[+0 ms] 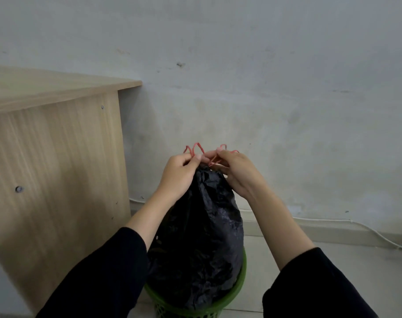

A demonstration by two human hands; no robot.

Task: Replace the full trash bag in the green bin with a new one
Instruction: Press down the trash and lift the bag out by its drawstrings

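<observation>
Grey wall [264, 65] behind, desk [53, 145] at 9 o'clock. Both hands, left [179, 175] and right [236, 173], pinching red drawstring [196, 148], cinching black bag [200, 237] in green bin [237, 288]. Lift-out, new liner pending.

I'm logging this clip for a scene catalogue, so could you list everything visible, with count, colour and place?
trash bag: one, black, gathered shut at the top, standing in the bin
drawstring: one, red, loops at the bag's neck
bin: one, green, on the floor at bottom centre
cabinet: one, light wood, left, against the wall
wall: one, grey, scuffed, behind everything
cable: one, white, along the base of the wall, right
floor: pale tiles, lower right
left hand: pinches the drawstring, black sleeve
right hand: pinches the drawstring, black sleeve
</observation>
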